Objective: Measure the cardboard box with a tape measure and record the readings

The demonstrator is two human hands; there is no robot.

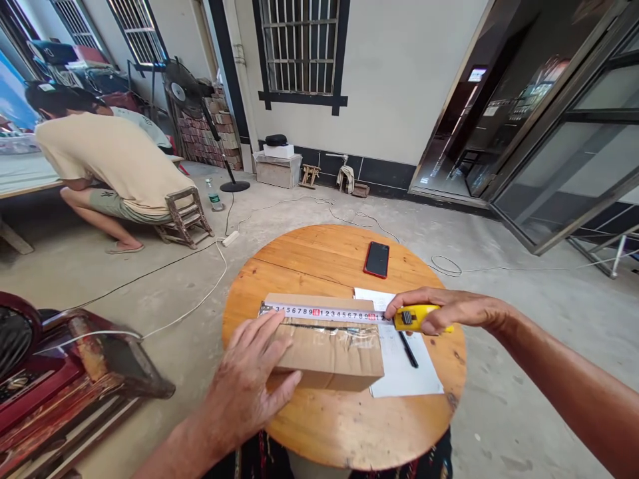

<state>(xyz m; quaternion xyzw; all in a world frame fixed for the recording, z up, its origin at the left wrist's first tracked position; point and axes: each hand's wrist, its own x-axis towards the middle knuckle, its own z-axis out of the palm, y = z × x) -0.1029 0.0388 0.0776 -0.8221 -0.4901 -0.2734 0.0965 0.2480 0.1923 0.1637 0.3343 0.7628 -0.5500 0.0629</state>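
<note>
A brown cardboard box (327,356) with clear tape over its top seam lies on a round wooden table (344,432). The white blade of a tape measure (412,318) stretches along the box's top near its far edge, past the right end. My right hand (449,313) is closed around the yellow tape measure case, just right of the box. My left hand (257,369) rests on the box's left end with fingers stretched, fingertips at the blade near its hooked end and thumb by the front edge. Under the case lie white paper (404,372) and a black pen (408,349).
A phone with a red edge (376,259) lies toward the table's far side. Cables (219,266) run across the concrete floor. Another person (110,166) sits on a low stool at the left, near a standing fan (187,90). A glass door (574,153) stands ajar at right.
</note>
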